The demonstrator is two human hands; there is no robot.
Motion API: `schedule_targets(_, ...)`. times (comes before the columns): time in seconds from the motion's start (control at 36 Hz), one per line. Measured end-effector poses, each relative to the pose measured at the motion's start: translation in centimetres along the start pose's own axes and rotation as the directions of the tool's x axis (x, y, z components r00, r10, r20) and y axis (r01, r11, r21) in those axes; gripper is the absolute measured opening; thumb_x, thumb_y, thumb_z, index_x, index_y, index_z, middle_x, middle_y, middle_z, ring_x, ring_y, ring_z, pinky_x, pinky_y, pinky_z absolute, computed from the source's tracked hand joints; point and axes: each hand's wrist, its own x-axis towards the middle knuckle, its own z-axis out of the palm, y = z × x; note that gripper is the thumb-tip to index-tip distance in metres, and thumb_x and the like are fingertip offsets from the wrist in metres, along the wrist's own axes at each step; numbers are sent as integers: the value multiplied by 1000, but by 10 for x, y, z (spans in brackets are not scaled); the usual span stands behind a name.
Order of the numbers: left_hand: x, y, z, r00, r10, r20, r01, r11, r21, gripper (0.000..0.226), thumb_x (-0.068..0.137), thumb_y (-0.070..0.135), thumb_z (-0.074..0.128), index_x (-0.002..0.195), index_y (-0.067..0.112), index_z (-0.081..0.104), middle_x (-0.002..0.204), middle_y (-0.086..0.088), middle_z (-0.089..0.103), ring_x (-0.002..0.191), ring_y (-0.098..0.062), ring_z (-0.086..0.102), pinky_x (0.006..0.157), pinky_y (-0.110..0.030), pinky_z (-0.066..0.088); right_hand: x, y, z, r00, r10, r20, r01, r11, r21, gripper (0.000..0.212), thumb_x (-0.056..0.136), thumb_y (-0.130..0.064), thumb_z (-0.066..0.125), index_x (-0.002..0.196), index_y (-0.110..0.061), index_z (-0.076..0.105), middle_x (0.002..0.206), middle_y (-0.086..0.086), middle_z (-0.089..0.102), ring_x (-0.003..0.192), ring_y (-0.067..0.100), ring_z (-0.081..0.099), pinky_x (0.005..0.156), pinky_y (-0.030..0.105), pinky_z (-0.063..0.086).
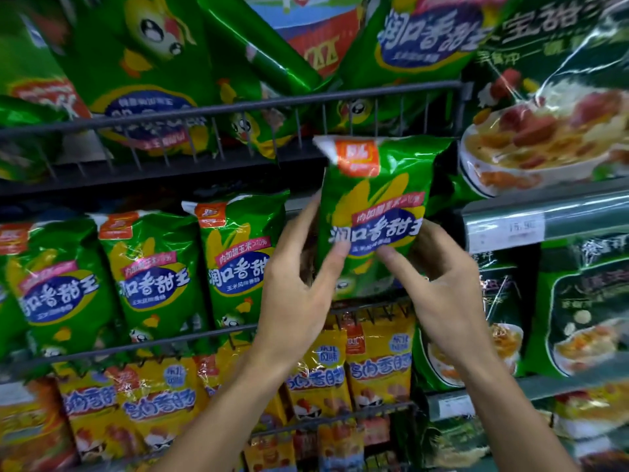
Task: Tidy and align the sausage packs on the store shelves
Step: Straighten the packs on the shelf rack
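Nearest the viewer, two bare forearms reach up and forward. The left hand (299, 277) grips the left edge of a green corn-sausage pack (374, 212), thumb across its front. The right hand (442, 287) pinches the pack's lower right side, thumb on the label. The pack stands upright, long axis vertical, directly above both hands and just right of the row of matching green packs (153, 267) behind the wire shelf rail (170, 342). It looks ready to settle into the gap at the row's right end.
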Motion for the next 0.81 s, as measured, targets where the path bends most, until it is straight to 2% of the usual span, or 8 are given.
schedule_targets(0.11, -1, -2, -9, 1000, 30, 3, -30, 999, 22, 51, 104, 27, 59, 149, 41, 40, 147, 19, 54, 138, -7, 51, 112, -42, 47, -3, 2, 11, 998, 46, 49, -48, 998, 28, 36, 92, -22, 72, 128, -19, 66, 118, -16, 73, 111, 3, 67, 91, 19, 53)
schedule_targets(0.22, -3, -2, -15, 999, 11, 31, -13, 998, 68, 48, 104, 27, 57, 139, 53, 38, 134, 39, 55, 131, 6, 53, 109, -25, 47, -5, 3, 20, 999, 48, 24, -49, 999, 18, 36, 90, -26, 74, 124, -27, 66, 116, -20, 72, 110, 2, 68, 89, 18, 53)
schedule_targets(0.36, 1, 5, -16, 999, 1, 44, -3, 999, 40, 47, 103, 23, 59, 137, 50, 40, 129, 41, 57, 128, 8, 54, 102, -14, 46, -4, 0, 20, 999, 13, -34, -13, 1000, 8, 32, 89, -25, 75, 120, -27, 69, 112, -17, 74, 101, 12, 72, 86, 39, 60)
schedule_targets(0.47, -2, -2, -16, 998, -38, 44, 36, 998, 42, 49, 101, 24, 60, 134, 51, 36, 125, 45, 55, 124, 11, 55, 101, -11, 46, -3, 6, 18, 999, -5, -40, 4, 999, -36, 36, 87, -28, 77, 122, -27, 69, 115, -18, 74, 108, 8, 70, 92, 35, 58)
schedule_targets(0.56, -4, -14, -19, 992, -116, 58, 110, 989, 97, 48, 101, 31, 57, 134, 55, 31, 120, 48, 51, 117, 24, 49, 99, -6, 43, -2, 17, 18, 998, 67, 18, -66, 997, -39, 44, 88, -35, 75, 130, -22, 67, 121, -16, 72, 114, 6, 67, 96, 35, 57)
schedule_targets(0.64, -4, -19, -21, 976, -186, 114, 158, 962, 223, 62, 101, 40, 53, 148, 57, 17, 138, 33, 38, 129, 16, 41, 111, -14, 38, 1, 22, 19, 993, 105, 43, -104, 994, -36, 44, 92, -40, 71, 132, -23, 66, 123, -15, 71, 117, 5, 65, 100, 38, 54)
schedule_targets(0.72, 0, -21, -23, 970, -184, 160, 129, 945, 302, 75, 103, 30, 57, 161, 44, 12, 145, 30, 46, 137, 3, 45, 115, -30, 42, 7, 22, 20, 991, 121, 64, -118, 992, -51, 41, 92, -41, 69, 129, -22, 69, 119, -14, 73, 113, 3, 67, 98, 35, 55)
schedule_targets(0.81, 2, -18, -22, 977, -180, 117, 133, 935, 330, 80, 100, 26, 63, 158, 50, 13, 128, 48, 46, 129, 15, 44, 111, -17, 40, 11, 22, 20, 991, 116, 70, -112, 992, -60, 38, 92, -40, 69, 126, -22, 71, 115, -13, 75, 108, 5, 69, 94, 33, 56)
